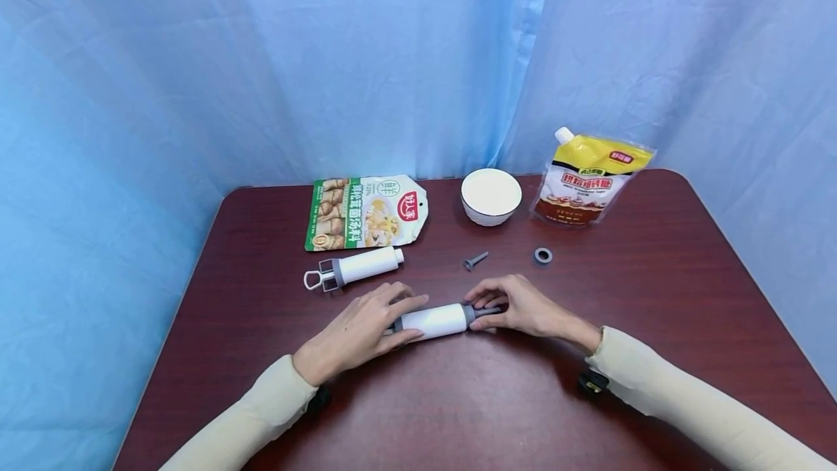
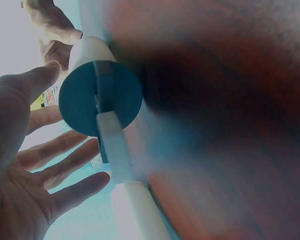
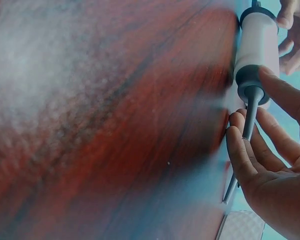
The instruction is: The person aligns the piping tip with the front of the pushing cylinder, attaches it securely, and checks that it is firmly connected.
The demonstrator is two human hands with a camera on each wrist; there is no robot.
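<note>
**Cream fabric sleeves (image 1: 264, 413) frame close handwork**

A person's right hand (image 1: 516, 307) pinches the smooth grey collar (image 3: 250, 77) of a white, cylindrical, plastic-looking syringe tool (image 1: 434, 320), fingers bent beside its slender grey nozzle (image 3: 252, 117); the left hand (image 1: 362, 325), fingers loosely spread, straddles the opposite end without a clear grip. The tool lies crosswise between the hands, low over a glossy reddish-brown table (image 1: 445, 405) (whether it touches cannot be told). It looks light and stiff, its round barrel probably slick and apt to roll; the collar seems the surest hold, the thin nozzle the weakest. Beyond are a small flared grey nozzle (image 1: 475, 261), a flat grey ring (image 1: 536, 257) and a second white syringe tool with a loop handle (image 1: 366, 265). Farther back: a green-and-white printed pouch (image 1: 368, 213), a textured white bowl (image 1: 489, 219) and a shiny yellow-and-brown spouted pouch (image 1: 588, 184), before creased pale-blue curtains (image 1: 366, 64).
</note>
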